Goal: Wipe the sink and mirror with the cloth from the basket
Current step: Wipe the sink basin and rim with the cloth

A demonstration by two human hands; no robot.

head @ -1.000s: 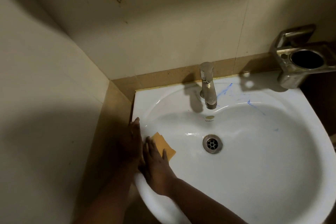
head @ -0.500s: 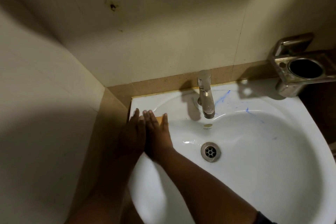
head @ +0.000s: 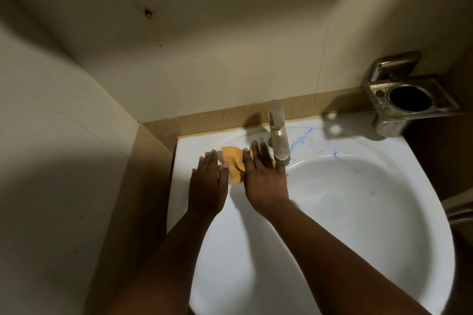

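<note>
The white sink (head: pixel 358 225) fills the lower right of the head view. An orange cloth (head: pixel 233 161) lies bunched on its back left rim, just left of the metal tap (head: pixel 278 133). My right hand (head: pixel 263 176) presses flat on the cloth's right part, fingers spread toward the tap. My left hand (head: pixel 208 181) lies flat beside it, its thumb touching the cloth's left edge. Blue marks (head: pixel 304 135) streak the rim right of the tap. The drain is hidden by my right arm. No mirror or basket is in view.
A steel cup holder (head: pixel 407 100) is fixed on the wall at the sink's back right. Beige tiled walls (head: pixel 230 46) form a corner at the left, with a brown tile ledge (head: pixel 158 140) along the sink's back and left sides.
Both hands and the cloth have slid from the basin's left side up and right along the rim, reaching the area beside the tap. The cloth shows more between my hands.
</note>
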